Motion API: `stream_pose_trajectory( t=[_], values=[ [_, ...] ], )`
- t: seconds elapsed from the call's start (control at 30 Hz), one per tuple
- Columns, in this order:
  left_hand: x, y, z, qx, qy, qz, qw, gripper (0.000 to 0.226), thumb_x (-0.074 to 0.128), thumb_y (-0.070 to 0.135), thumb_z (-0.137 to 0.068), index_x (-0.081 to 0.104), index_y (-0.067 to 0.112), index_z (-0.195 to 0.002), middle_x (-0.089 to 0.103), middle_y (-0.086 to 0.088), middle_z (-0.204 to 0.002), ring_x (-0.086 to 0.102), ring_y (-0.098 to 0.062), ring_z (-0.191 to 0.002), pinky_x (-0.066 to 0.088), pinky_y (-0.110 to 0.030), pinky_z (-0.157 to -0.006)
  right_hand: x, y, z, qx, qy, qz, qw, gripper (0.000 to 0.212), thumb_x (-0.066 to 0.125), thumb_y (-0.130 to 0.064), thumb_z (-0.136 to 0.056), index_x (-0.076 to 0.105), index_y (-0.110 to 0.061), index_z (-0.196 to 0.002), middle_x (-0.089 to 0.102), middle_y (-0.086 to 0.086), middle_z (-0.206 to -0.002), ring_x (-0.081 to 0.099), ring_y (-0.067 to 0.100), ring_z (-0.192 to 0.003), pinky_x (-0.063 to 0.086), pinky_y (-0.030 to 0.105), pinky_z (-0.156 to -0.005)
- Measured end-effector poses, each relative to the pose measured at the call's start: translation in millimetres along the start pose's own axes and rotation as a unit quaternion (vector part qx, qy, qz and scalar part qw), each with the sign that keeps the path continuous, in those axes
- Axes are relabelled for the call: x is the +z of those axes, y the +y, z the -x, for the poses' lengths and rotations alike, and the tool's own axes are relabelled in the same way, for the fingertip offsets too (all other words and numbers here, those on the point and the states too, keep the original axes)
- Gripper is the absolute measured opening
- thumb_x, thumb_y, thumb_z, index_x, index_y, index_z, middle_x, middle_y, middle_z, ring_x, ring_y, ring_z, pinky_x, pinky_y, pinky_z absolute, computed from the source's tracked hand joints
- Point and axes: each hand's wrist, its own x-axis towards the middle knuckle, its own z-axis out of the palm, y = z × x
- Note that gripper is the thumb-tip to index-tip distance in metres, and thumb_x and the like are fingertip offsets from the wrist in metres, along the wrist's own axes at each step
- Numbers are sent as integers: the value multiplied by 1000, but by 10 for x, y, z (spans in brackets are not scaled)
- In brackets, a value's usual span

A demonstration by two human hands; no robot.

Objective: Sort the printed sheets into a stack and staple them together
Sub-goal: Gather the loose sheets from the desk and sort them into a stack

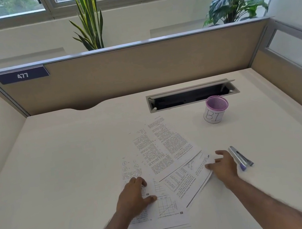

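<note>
Several printed sheets (163, 151) lie fanned out and overlapping on the white desk (65, 166). My left hand (133, 195) rests flat on the lowest sheet (167, 214), fingers spread. At the right edge of the fan, my right hand (223, 164) touches a tilted sheet (192, 176), whose corner lifts slightly under the fingertips. A silver stapler (239, 157) with a purple tip lies on the desk just right of my right hand, untouched.
A purple mesh cup (215, 109) with a white label stands at the back right. Behind the sheets is an open cable tray slot (190, 95). Beige partition walls (139, 69) enclose the desk at the back and right.
</note>
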Motion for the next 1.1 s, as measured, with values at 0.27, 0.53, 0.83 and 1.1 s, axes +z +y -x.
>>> stream_pose_trajectory(
  t=[0.27, 0.53, 0.83, 1.1],
  values=[
    [-170, 4, -51, -16, -50, 21, 998, 47, 68, 56, -80, 52, 30, -116, 53, 11, -95, 50, -5, -79, 42, -21, -68, -140, -41, -44, -3, -89, -76, 993, 13, 62, 0, -87, 64, -11, -93, 71, 16, -100, 70, 33, -87, 60, 44, -71],
    [-59, 145, -99, 86, -1, -114, 990, 76, 48, 66, -86, 29, 34, -152, 20, 4, -164, 28, -23, -145, 29, -44, -116, -63, 14, -52, -68, -55, 223, 971, 46, 67, -13, -76, 54, -10, -120, 64, 14, -116, 61, 30, -101, 52, 36, -82],
    [127, 232, -121, 106, -40, -160, 981, 79, 37, 70, -86, 20, 35, -155, 3, 8, -168, 6, -19, -154, 7, -45, -122, 338, -318, -198, -112, -28, 370, 922, 79, 68, -64, -69, 51, -10, -125, 51, 12, -128, 46, 30, -122, 38, 43, -100],
    [83, 263, -130, 89, -43, -150, 984, 83, 45, 69, -87, 17, 33, -156, 0, 7, -168, 6, -19, -154, 7, -44, -123, 506, -479, -372, -22, -44, 339, 939, 86, 85, -60, -46, 56, -16, -115, 51, 9, -122, 50, 30, -116, 41, 43, -94]
  ],
)
